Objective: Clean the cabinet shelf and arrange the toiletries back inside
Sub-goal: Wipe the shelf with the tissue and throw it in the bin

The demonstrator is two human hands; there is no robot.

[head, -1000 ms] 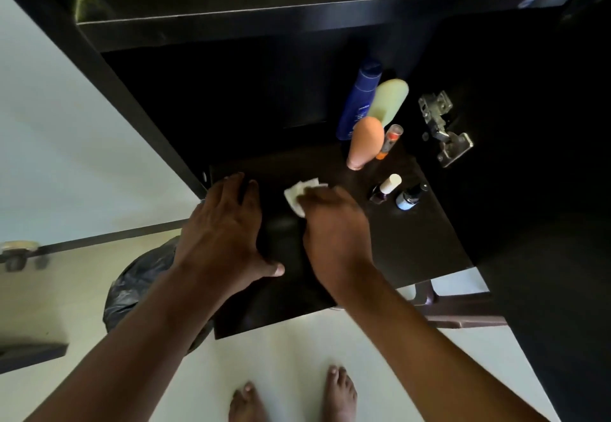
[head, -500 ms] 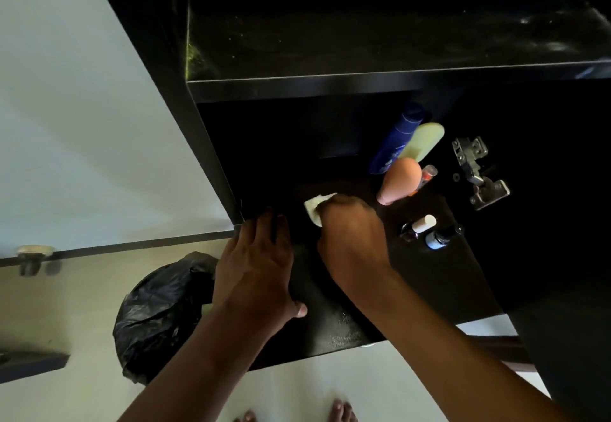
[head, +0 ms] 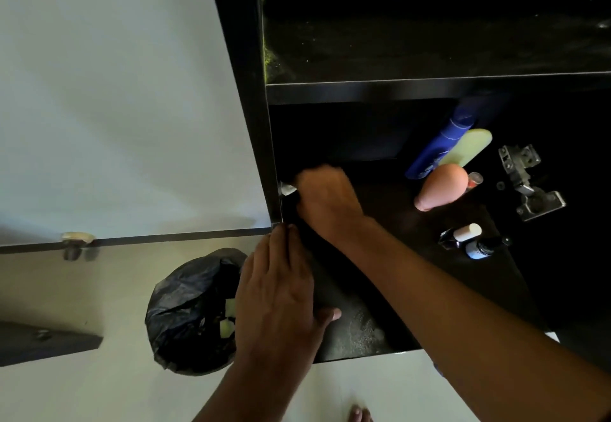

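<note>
Here, the left hand (head: pixel 276 292) lies flat with fingers straight along the front left edge of the cabinet shelf (head: pixel 357 332), while the right hand (head: pixel 325 198) curls over a white wipe (head: pixel 287 188) pressed into the shelf's left corner, the wipe mostly hidden and blurred. The toiletries (head: pixel 443 170) stand bunched at the shelf's right, leaving the middle bare; a black-lined bin (head: pixel 193 311) sits below the edge.

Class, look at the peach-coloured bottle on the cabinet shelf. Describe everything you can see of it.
The peach bottle is smooth, matt and plastic-looking, rounded and egg-like at one end and narrowing to a neck and cap at the other. It appears to stand cap-down on the dark shelf, at the right towards the back. The blue bottle and the pale green bottle are close behind it; contact cannot be judged. A small orange-capped tube shows at its right side. Neither hand touches it.
</note>
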